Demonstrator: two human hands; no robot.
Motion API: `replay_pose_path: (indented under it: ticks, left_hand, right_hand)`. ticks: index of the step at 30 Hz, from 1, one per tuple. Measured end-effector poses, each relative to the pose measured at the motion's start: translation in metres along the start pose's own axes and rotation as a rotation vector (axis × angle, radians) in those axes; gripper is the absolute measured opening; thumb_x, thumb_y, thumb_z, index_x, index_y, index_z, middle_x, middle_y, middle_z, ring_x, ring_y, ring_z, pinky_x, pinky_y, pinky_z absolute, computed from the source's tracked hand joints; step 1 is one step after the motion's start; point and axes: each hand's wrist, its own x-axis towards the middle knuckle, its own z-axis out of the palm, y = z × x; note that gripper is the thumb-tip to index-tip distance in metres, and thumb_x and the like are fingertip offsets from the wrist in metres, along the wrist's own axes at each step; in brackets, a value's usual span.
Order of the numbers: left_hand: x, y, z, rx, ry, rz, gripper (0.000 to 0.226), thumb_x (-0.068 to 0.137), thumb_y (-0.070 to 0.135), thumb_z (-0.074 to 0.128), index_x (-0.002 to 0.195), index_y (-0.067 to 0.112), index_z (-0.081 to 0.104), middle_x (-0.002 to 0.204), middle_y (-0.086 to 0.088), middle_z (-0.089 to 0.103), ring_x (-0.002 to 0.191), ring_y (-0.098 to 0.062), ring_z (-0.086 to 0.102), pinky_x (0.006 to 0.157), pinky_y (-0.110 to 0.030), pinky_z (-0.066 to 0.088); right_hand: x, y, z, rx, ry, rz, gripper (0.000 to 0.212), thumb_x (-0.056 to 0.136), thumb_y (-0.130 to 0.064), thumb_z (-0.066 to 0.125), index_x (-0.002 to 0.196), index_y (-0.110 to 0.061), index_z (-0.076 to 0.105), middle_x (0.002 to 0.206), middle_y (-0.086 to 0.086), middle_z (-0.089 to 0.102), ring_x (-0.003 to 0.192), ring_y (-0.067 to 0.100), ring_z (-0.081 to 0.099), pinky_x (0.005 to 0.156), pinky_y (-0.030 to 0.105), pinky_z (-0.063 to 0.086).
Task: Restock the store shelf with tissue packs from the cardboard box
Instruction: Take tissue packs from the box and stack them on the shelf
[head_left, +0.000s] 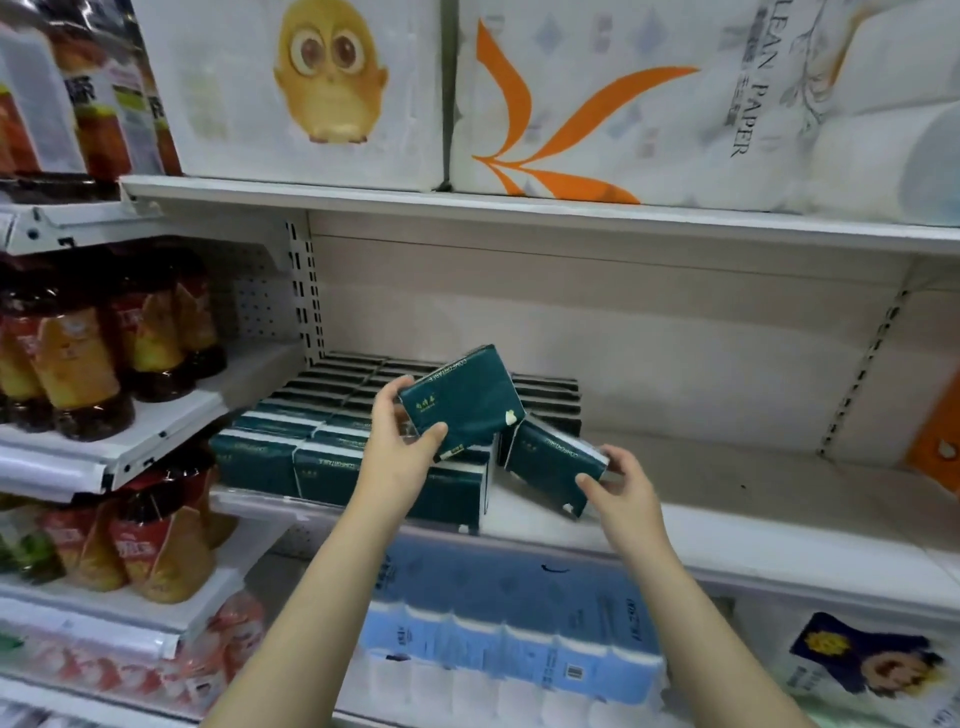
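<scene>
The left hand (400, 452) grips the raised pack (460, 397) above the stocked rows (291, 457). The right hand (623, 488) pinches the tilted pack (550, 462) low over the white shelf (727, 483), just beside those rows. It is probably best to stand the tilted pack upright against the last row, then set the raised 1 alongside. Toilet-paper bundles (597, 104) sit above and bottles (78, 364) stand to the left. The cardboard box is out of view.

Stacked tissue packs (260, 457) lie left on the shelf (727, 467), bottles (78, 374) farther left.
</scene>
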Motion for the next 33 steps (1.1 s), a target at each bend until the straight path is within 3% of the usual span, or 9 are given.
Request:
replay_pose_path:
  ticks: [2, 4, 8, 12, 18, 23, 26, 30, 33]
  left_hand:
    - [0.011, -0.003, 0.006, 0.016, 0.009, -0.006, 0.054, 0.092, 0.007, 0.061, 0.130, 0.037, 0.036, 0.114, 0.007, 0.055, 0.098, -0.003, 0.055, 0.077, -0.019, 0.047]
    - [0.023, -0.007, 0.014, 0.036, 0.009, -0.020, 0.055, 0.092, 0.007, 0.061, 0.129, 0.038, 0.035, 0.114, 0.007, 0.055, 0.098, -0.004, 0.055, 0.075, -0.016, 0.045]
    - [0.040, -0.015, 0.027, 0.030, 0.030, -0.045, 0.056, 0.091, 0.007, 0.062, 0.125, 0.040, 0.033, 0.120, 0.002, 0.057, 0.110, -0.017, 0.058, 0.092, -0.031, 0.050]
    - [0.046, -0.016, 0.036, 0.049, 0.031, -0.042, 0.053, 0.091, 0.007, 0.062, 0.124, 0.039, 0.036, 0.120, 0.002, 0.060, 0.105, -0.012, 0.059, 0.085, -0.025, 0.048]
    - [0.045, -0.015, 0.038, 0.057, 0.061, -0.039, 0.052, 0.092, 0.008, 0.062, 0.125, 0.037, 0.035, 0.119, 0.001, 0.059, 0.095, -0.005, 0.058, 0.078, -0.021, 0.048]
    - [0.044, -0.014, 0.034, 0.076, 0.054, -0.047, 0.052, 0.090, 0.010, 0.065, 0.124, 0.038, 0.037, 0.118, 0.003, 0.060, 0.103, -0.012, 0.059, 0.094, -0.040, 0.052]
    - [0.043, -0.014, 0.033, 0.082, 0.042, -0.056, 0.053, 0.089, 0.011, 0.067, 0.126, 0.037, 0.038, 0.117, 0.005, 0.060, 0.106, -0.018, 0.061, 0.095, -0.046, 0.052]
    - [0.039, -0.011, 0.031, 0.095, 0.040, -0.050, 0.053, 0.089, 0.014, 0.067, 0.124, 0.039, 0.035, 0.120, 0.002, 0.060, 0.105, -0.016, 0.060, 0.095, -0.042, 0.051]
    - [0.037, -0.004, 0.031, 0.075, 0.007, -0.024, 0.053, 0.089, 0.012, 0.067, 0.123, 0.039, 0.035, 0.122, 0.001, 0.060, 0.104, -0.006, 0.057, 0.094, -0.037, 0.050]
  right_hand:
    - [0.015, 0.007, 0.005, -0.086, 0.027, -0.022, 0.038, 0.089, -0.009, 0.067, 0.125, -0.017, 0.057, 0.113, 0.004, 0.051, 0.093, 0.019, 0.062, 0.085, 0.025, 0.050]
    - [0.028, 0.013, 0.009, -0.107, 0.032, -0.027, 0.041, 0.090, -0.010, 0.067, 0.129, -0.019, 0.057, 0.115, 0.005, 0.048, 0.096, 0.022, 0.061, 0.093, 0.030, 0.048]
    - [0.044, 0.018, 0.014, -0.139, 0.000, -0.061, 0.045, 0.089, -0.007, 0.065, 0.132, -0.016, 0.056, 0.118, 0.004, 0.052, 0.102, 0.024, 0.061, 0.092, 0.029, 0.049]
    - [0.047, 0.023, 0.026, -0.182, -0.043, -0.022, 0.059, 0.084, -0.014, 0.073, 0.136, -0.023, 0.046, 0.109, 0.003, 0.057, 0.103, 0.028, 0.062, 0.090, 0.039, 0.052]
    - [0.048, 0.021, 0.036, -0.277, -0.022, 0.033, 0.065, 0.086, -0.022, 0.072, 0.138, -0.023, 0.032, 0.106, 0.010, 0.065, 0.096, 0.033, 0.063, 0.076, 0.035, 0.052]
    - [0.051, 0.013, 0.044, -0.438, -0.003, 0.081, 0.063, 0.087, -0.029, 0.067, 0.137, -0.021, 0.028, 0.099, 0.011, 0.068, 0.091, 0.035, 0.065, 0.067, 0.035, 0.049]
    - [0.054, 0.012, 0.042, -0.480, -0.018, 0.098, 0.071, 0.087, -0.032, 0.068, 0.140, -0.018, 0.023, 0.100, 0.012, 0.068, 0.093, 0.035, 0.065, 0.069, 0.036, 0.052]
    - [0.053, 0.004, 0.028, -0.389, -0.177, 0.108, 0.103, 0.085, -0.040, 0.072, 0.153, -0.018, -0.001, 0.103, 0.007, 0.065, 0.092, 0.029, 0.062, 0.073, 0.029, 0.049]
    - [0.051, -0.013, 0.014, -0.219, -0.083, 0.035, 0.083, 0.093, -0.038, 0.062, 0.154, -0.013, 0.013, 0.117, 0.011, 0.061, 0.104, 0.029, 0.060, 0.081, 0.025, 0.042]
